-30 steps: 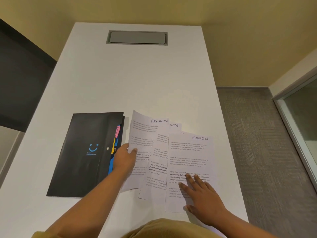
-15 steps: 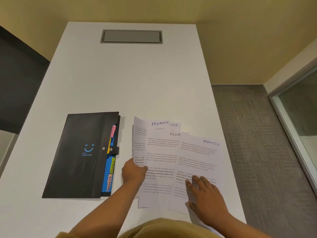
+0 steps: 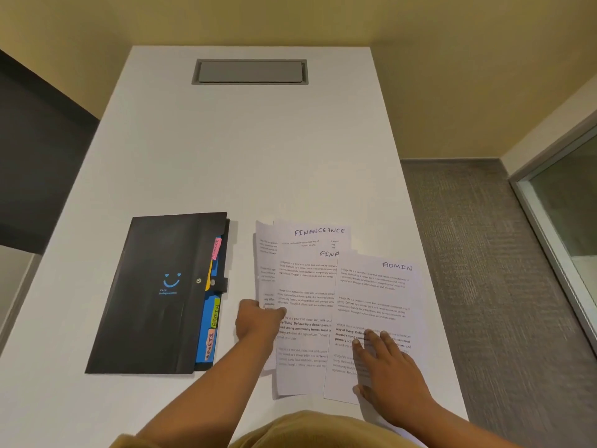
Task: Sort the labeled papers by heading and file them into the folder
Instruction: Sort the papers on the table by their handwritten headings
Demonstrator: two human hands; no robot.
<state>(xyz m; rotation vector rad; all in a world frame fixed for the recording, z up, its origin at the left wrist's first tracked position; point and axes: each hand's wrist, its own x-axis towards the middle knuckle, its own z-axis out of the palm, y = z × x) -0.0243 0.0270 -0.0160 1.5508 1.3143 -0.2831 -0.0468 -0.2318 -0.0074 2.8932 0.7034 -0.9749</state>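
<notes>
sheets fanned beside the folder

pinches the left edge of the overlapping finance sheets (image 3: 307, 286) with the left hand (image 3: 258, 321), thumb on top. presses the admin sheet (image 3: 378, 299), overlapping their right side, under a flat right hand (image 3: 391, 367), fingers straight. all on the white table (image 3: 252, 156), just right of the black tabbed folder (image 3: 155, 295).

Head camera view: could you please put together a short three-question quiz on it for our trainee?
1. True or false: the folder lies left of the FINANCE sheets.
2. Which heading tops the sheet under the right hand? A ADMIN, B FINANCE, C SPORTS.
3. Fill in: the left hand grips the ___ edge of the FINANCE sheets.
Key: 1 true; 2 A; 3 left.
</notes>
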